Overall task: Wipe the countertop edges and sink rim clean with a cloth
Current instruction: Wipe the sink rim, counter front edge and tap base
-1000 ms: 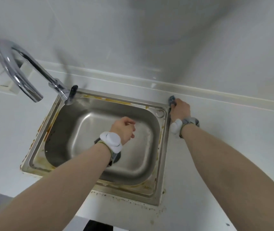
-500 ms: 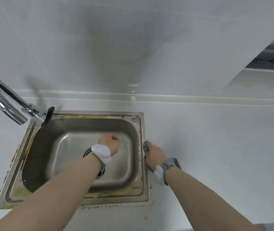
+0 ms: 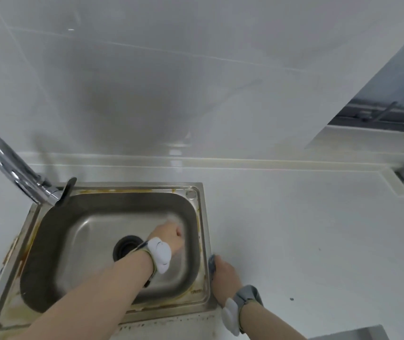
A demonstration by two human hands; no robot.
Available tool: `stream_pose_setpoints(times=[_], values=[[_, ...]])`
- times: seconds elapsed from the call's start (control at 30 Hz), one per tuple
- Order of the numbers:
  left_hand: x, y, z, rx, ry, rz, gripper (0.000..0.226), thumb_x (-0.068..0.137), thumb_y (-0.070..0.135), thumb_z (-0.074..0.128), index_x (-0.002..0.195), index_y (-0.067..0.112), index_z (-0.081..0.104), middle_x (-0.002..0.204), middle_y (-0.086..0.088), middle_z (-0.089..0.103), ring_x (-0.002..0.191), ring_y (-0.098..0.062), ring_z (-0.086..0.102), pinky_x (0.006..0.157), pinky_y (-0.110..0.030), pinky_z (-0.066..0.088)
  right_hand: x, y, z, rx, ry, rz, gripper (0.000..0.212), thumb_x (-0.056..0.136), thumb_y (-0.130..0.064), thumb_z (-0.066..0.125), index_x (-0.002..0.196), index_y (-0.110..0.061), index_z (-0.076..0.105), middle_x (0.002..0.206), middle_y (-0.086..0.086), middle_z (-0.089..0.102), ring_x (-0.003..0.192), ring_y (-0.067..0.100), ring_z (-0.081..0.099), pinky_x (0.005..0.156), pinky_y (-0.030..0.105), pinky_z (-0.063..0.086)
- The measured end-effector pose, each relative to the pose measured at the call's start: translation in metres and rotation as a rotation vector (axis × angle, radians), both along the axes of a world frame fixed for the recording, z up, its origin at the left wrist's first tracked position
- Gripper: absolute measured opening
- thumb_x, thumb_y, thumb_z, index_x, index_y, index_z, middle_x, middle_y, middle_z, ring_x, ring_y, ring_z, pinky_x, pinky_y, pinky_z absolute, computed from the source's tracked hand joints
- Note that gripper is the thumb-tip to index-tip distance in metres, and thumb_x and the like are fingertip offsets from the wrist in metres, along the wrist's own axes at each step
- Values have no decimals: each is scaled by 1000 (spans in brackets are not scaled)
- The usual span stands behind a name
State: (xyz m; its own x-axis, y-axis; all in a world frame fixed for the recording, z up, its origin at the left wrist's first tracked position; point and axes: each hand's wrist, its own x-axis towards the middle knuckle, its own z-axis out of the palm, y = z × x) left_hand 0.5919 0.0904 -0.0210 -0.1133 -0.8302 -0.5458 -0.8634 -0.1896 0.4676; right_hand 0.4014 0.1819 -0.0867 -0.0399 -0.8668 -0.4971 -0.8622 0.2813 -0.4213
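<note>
We see the stained rectangular stainless-steel sink (image 3: 197,241) set into the white countertop (image 3: 306,241). Our right hand (image 3: 225,276) presses a small grey-blue cloth (image 3: 211,263) against the sink's right rim, near its front corner, the fingers curled over the cloth. Our left hand (image 3: 169,238) hovers over the sink basin, right of the black round drain (image 3: 126,247), its fingers closed in a fist that holds nothing visible. The curved chrome faucet (image 3: 11,168) rises at the sink's rear left corner.
</note>
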Motion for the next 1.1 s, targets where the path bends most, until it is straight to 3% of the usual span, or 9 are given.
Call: stream_pose_setpoints(times=[0.07, 0.13, 0.23, 0.43, 0.53, 0.63, 0.83, 0.97, 1.1], values=[[5, -1, -2, 10, 8, 25, 16, 89, 17, 44, 83, 22, 58, 85, -2, 60, 74, -20, 50, 71, -37, 50, 1, -32, 2, -16, -8, 15, 16, 89, -11, 34, 87, -26, 39, 86, 3, 56, 72, 24, 55, 66, 36, 49], [12, -1, -6, 28, -21, 74, 15, 90, 21, 44, 82, 21, 55, 86, 0, 61, 79, -21, 57, 68, -30, 45, 3, -72, 3, -50, 9, 5, 14, 90, -10, 36, 90, -22, 42, 90, 6, 57, 76, 24, 55, 68, 30, 45], [25, -4, -14, 65, -49, 206, 12, 90, 26, 44, 87, 23, 55, 94, 0, 64, 83, -21, 61, 74, -29, 49, 9, -132, -3, -77, 30, 4, 16, 89, -9, 39, 94, -20, 48, 97, 12, 60, 78, 25, 53, 69, 27, 40], [34, -28, -19, 12, 16, 464, 16, 94, 23, 49, 100, 19, 62, 93, -1, 66, 79, -21, 61, 73, -29, 51, 17, -228, -9, -62, 85, 53, 14, 88, -23, 46, 102, -22, 47, 102, 12, 60, 88, 31, 59, 78, 35, 48], [41, -36, -12, -43, 7, 526, 18, 93, 23, 51, 104, 17, 64, 100, -5, 66, 89, -27, 63, 81, -31, 53, 14, -258, -8, -67, 113, 93, 14, 89, -19, 46, 102, -24, 47, 100, 12, 59, 86, 32, 58, 83, 41, 51], [48, -33, -2, -91, -24, 522, 19, 91, 22, 52, 107, 18, 63, 102, -3, 65, 92, -27, 62, 83, -34, 54, 11, -284, -2, -95, 140, 160, 21, 92, -15, 46, 112, -20, 52, 106, 17, 59, 84, 33, 55, 77, 37, 48], [62, -4, 6, -101, -151, 442, 13, 91, 25, 50, 99, 22, 59, 97, -1, 62, 82, -24, 61, 70, -30, 52, 11, -255, -4, -100, 201, 240, 31, 95, -11, 38, 124, -19, 45, 112, 20, 59, 94, 37, 58, 79, 39, 48], [58, 20, 8, -153, -279, 222, 19, 94, 27, 46, 100, 18, 61, 95, -3, 64, 81, -25, 60, 71, -31, 53, 5, -194, -7, -87, 142, 213, 30, 93, -11, 36, 120, -19, 48, 108, 20, 61, 90, 33, 59, 71, 31, 43], [55, 35, 10, -205, -403, 30, 22, 96, 30, 40, 97, 18, 59, 88, -2, 62, 76, -23, 55, 60, -27, 41, -1, -125, -10, -48, 143, 174, 35, 90, -8, 39, 121, -21, 46, 107, 16, 62, 88, 29, 59, 66, 28, 39]])
